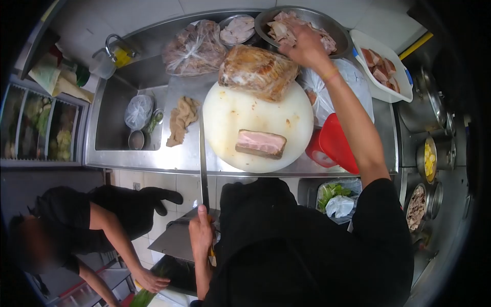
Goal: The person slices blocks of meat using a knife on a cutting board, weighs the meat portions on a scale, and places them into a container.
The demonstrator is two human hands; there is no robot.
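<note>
My right hand [303, 47] is over a steel bowl [340, 31] of sliced meat at the top; its fingertips are among the pieces, and any grip is unclear. Low in the view, my left hand [202, 233] is closed round the handle of a long knife [204, 174], thumb along it. The blade points up past the left edge of the round white cutting board [230, 120]. On the board lie a cut block of pink meat [261, 144] and, at its top edge, a large plastic-wrapped piece of meat [258, 71].
Left of the board are a brown cloth [182, 120], a sink [115, 128] and bagged meat [193, 48]. To the right stand a red container [339, 143] and a white tray [401, 93] of meat chunks. A co-worker [71, 220] bends at lower left, holding greens.
</note>
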